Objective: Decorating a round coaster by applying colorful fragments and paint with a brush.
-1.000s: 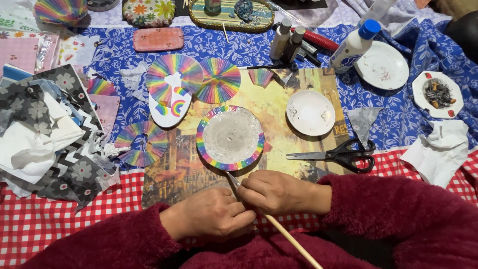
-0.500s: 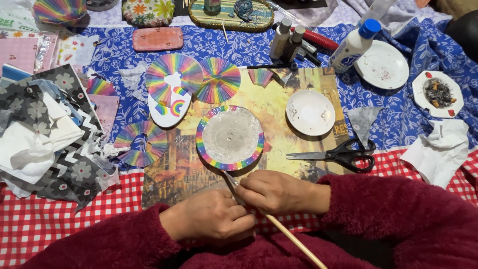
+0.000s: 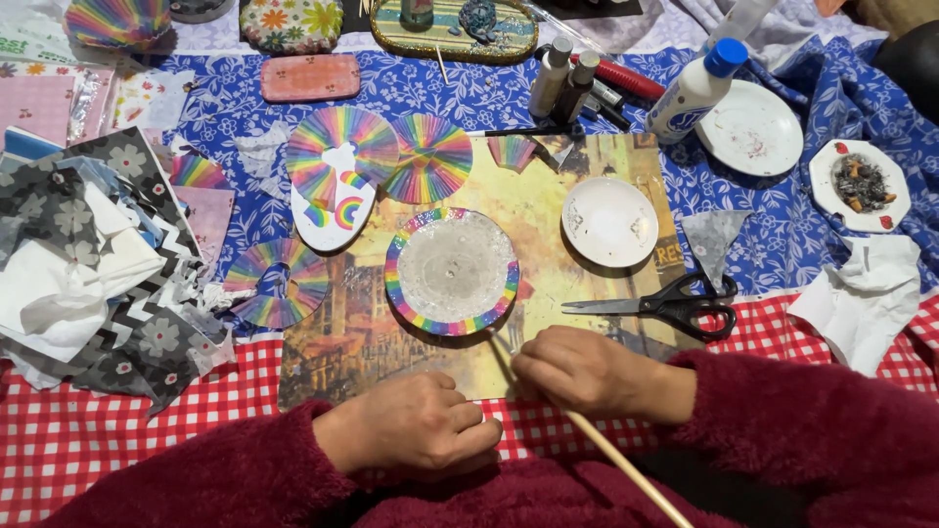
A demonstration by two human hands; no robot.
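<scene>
At the near edge of the red-and-white checked tablecloth [image 3: 88, 430], both hands work close together. The right hand [image 3: 577, 372] is closed around a thin, pale wooden stick [image 3: 626, 469], which runs from the fingers down toward the lower right; a short length shows beyond the knuckles, pointing at the round disc with a rainbow-striped rim and frosted silvery centre [image 3: 452, 270]. The left hand [image 3: 421, 425] is curled into a loose fist just beside the right; whether it grips anything cannot be told.

Progress, as judged: the disc lies flat and looks finished on the glossy printed picture board [image 3: 548, 196], apart from the stick. Two pleated rainbow paper fans [image 3: 386, 156] lie fully opened beyond it, and a third pleated rosette [image 3: 276, 282] sits to the left. Stick and disc appear not yet joined, so mounting seems outstanding.

Materials noted: black-handled steel scissors [image 3: 675, 305] lying closed right of the disc; a small white ceramic saucer [image 3: 609, 221], smooth and smeared; a white plastic glue bottle with a blue cap [image 3: 696, 90], tilted; soft, crumpled black-and-white patterned fabric scraps [image 3: 88, 264] heaped at left.
</scene>
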